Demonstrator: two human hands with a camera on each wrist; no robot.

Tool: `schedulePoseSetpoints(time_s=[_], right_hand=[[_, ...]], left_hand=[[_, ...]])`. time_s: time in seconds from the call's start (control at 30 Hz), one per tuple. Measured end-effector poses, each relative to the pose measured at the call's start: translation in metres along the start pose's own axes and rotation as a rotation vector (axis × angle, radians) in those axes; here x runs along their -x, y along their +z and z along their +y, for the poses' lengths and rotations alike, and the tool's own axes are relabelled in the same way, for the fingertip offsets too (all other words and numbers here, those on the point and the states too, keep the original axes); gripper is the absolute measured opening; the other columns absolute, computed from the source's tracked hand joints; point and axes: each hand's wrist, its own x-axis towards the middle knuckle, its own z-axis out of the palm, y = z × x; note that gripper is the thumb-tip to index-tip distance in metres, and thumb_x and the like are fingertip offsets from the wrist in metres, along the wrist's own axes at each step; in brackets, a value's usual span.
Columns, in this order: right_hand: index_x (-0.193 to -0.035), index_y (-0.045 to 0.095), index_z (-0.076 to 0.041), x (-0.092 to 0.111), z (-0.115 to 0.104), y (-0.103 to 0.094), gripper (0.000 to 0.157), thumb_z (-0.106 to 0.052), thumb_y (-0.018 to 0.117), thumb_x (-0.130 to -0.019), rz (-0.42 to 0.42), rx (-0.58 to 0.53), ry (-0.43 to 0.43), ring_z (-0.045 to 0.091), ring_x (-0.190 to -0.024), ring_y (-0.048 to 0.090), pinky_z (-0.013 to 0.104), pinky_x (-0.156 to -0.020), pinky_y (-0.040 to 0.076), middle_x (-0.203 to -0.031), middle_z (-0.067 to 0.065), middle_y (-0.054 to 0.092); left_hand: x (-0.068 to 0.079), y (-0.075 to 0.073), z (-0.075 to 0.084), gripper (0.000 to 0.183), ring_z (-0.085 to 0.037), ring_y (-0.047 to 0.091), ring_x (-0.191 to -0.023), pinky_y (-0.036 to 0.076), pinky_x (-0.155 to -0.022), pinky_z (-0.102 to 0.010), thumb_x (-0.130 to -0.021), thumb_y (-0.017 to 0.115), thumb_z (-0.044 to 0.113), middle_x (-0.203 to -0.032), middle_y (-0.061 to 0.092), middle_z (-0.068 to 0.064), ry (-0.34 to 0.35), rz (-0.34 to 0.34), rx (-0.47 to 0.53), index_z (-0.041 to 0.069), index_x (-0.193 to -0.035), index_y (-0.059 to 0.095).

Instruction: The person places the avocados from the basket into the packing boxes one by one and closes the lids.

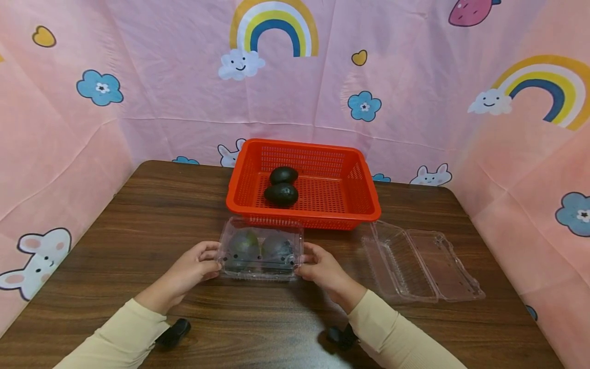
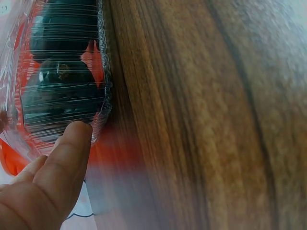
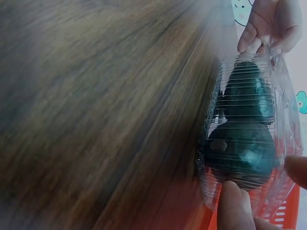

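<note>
A clear plastic clamshell box [image 1: 260,275] stands before the basket on the table, its lid down. Two dark green avocados, a left one [image 1: 244,245] and a right one [image 1: 278,248], lie side by side in it. My left hand [image 1: 189,269] holds the box's left end, with fingers against the ribbed wall in the left wrist view. At the opposite end, my right hand [image 1: 329,271] grips the box between thumb and fingers. The right wrist view shows both avocados [image 3: 240,153] through the plastic.
Behind the box is a red plastic basket [image 1: 304,216] with two more avocados [image 1: 281,195] at its left side. An opened clamshell [image 1: 410,264] lies to the right on the brown wooden table [image 1: 249,328]. Pink patterned cloth [image 1: 184,92] encloses the back and sides.
</note>
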Motion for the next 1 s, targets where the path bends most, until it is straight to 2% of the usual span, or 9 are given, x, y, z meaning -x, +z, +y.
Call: schedulePoseSetpoints(time_s=[1.0], right_hand=[[-0.143, 0.036, 0.005, -0.005, -0.002, 0.011, 0.068, 0.001, 0.063, -0.081, 0.003, -0.004, -0.001, 0.018, -0.086, 0.06, 0.038, -0.08, 0.052, -0.112, 0.019, 0.058]], left_hand=[[0.002, -0.01, -0.004, 0.056, -0.025, 0.057, -0.108, 0.051, -0.09, -0.037, -0.093, 0.049, 0.003, -0.133, 0.043, -0.031, 0.001, 0.016, -0.02, -0.011, -0.142, 0.026]])
